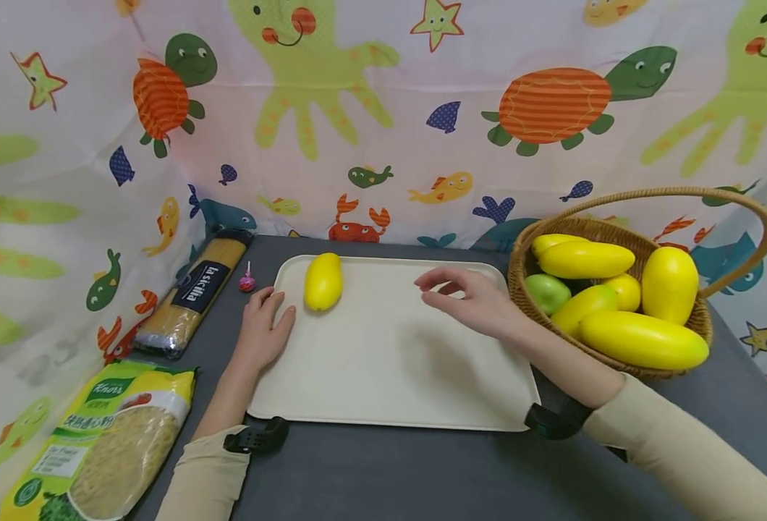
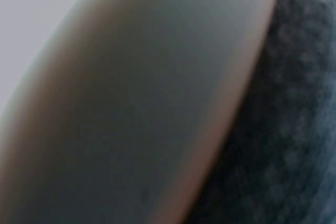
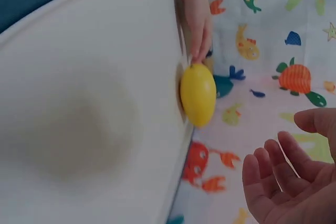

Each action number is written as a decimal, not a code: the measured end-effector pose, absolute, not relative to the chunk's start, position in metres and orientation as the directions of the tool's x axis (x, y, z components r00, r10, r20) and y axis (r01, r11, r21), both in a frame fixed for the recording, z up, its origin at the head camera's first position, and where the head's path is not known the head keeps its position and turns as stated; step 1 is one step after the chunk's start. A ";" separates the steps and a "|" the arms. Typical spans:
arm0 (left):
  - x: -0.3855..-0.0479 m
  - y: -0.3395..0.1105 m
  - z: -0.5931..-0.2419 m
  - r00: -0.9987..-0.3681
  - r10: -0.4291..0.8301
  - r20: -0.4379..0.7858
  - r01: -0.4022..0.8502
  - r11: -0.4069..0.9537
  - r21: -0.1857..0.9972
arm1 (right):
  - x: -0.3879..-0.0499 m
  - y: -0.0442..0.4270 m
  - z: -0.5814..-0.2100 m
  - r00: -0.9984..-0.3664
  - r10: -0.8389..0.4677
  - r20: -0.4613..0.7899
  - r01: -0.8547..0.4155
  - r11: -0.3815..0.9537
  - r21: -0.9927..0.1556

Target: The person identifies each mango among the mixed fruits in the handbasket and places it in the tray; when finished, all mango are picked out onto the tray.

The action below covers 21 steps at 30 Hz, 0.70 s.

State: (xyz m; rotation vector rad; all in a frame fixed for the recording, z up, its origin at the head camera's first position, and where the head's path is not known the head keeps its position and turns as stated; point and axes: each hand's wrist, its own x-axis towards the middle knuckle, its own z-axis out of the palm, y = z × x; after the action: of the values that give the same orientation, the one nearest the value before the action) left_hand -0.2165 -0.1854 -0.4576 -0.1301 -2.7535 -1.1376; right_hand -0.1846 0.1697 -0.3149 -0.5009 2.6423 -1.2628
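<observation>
A yellow mango (image 1: pixel 323 282) lies at the far left corner of a cream tray (image 1: pixel 370 362). My left hand (image 1: pixel 263 329) rests at the tray's left edge, just short of the mango, with its fingers loosely bent. Over the right half of the tray hovers my right hand (image 1: pixel 464 298), its fingers relaxed and nothing between them. In the right wrist view the mango (image 3: pixel 198 95) shows beyond the right hand (image 3: pixel 294 179), well apart from it. Only a blurred close-up of skin fills most of the left wrist view.
A wicker basket (image 1: pixel 520 271) with a tall handle stands right of the tray, holding several yellow fruits (image 1: pixel 644 339) and a green one (image 1: pixel 548 293). On the left lie a spaghetti pack (image 1: pixel 195 289), a Knorr bag (image 1: pixel 106 441) and a small lollipop (image 1: pixel 247 278). A patterned cloth hangs behind.
</observation>
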 end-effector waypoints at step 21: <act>-0.219 -0.187 -0.461 -0.986 0.037 0.164 0.141 0.714 0.686 | -0.131 0.369 -0.253 -0.941 -0.276 -0.196 -0.263 0.961 -0.090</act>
State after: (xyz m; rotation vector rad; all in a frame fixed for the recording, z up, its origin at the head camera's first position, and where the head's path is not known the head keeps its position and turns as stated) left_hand -0.2186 -0.1872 -0.4607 -0.1450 -2.7789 -1.1287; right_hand -0.1310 0.3694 -0.2528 -0.4030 2.9040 -0.0923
